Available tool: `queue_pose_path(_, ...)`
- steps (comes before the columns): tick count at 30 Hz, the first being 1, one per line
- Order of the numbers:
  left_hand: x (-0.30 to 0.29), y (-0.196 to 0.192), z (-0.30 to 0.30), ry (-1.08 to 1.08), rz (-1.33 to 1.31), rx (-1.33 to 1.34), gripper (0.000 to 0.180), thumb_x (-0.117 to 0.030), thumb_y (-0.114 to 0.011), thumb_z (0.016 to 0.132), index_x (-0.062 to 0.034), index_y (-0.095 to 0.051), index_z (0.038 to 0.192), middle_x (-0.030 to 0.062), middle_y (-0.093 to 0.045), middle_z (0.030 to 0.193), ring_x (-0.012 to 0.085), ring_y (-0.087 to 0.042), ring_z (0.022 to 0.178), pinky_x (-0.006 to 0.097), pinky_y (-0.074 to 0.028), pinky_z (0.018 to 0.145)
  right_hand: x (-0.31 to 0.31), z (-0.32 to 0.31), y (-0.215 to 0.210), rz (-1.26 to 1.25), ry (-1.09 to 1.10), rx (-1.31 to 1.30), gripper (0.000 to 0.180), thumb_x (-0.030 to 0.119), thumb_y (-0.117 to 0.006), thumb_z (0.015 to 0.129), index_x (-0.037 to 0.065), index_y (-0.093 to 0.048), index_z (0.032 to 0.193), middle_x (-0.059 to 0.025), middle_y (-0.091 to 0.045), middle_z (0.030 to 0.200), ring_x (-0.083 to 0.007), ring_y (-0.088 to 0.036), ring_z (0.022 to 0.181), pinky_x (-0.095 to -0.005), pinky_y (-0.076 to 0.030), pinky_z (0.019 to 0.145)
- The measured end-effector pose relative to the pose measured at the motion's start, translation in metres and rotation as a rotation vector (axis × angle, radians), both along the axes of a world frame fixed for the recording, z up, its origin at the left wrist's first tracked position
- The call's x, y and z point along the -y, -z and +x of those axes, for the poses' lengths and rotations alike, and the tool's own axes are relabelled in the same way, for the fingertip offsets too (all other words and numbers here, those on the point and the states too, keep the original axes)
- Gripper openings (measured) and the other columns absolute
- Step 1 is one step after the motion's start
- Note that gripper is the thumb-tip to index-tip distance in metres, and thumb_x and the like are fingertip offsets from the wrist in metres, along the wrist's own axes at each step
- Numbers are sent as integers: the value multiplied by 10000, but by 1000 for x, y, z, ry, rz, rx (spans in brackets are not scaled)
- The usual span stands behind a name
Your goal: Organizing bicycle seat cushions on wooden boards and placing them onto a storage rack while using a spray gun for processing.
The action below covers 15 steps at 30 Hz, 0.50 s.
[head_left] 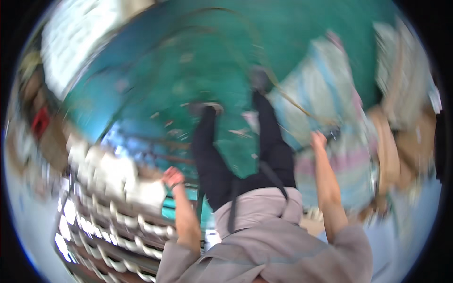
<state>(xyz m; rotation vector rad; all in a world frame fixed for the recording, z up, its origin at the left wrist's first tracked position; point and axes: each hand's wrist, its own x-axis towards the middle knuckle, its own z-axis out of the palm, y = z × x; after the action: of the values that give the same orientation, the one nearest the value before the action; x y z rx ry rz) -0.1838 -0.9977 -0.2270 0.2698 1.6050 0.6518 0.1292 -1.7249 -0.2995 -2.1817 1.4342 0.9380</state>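
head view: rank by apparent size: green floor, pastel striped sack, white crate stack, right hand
1. green floor, by far the largest.
2-3. pastel striped sack and white crate stack: similar spread; motion blur and fisheye bending make ranking unsure.
4. right hand, smallest, at the sack's edge; blur hides whether it grips.
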Motion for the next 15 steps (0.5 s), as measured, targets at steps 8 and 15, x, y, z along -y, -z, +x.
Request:
queue_pose_path(8, 54, -37, 45, -597, 48, 338, 647, -669, -687, 803, -33, -722, 916, 66, -761, 888, 229, -730, 851, 382, -615, 799, -359, 174, -82, 727, -828, 389, 404, 205, -667, 968, -10, -640, 1309, -100, -723, 1121, -180, -677, 961, -296, -548, 781)
queue_pose_path(15, 34, -52, 69, -594, -60, 259, 655, -654, -588, 934, -4, -633, 993, 103, -693, 829, 201, -678, 717, 380, -619, 695, -820, 132, -189, 1196, -1214, -47, 469, 294, -596, 1028, 1, -580, 1394, -104, -705, 1215, -171, -674, 1013, -306, -566, 812)
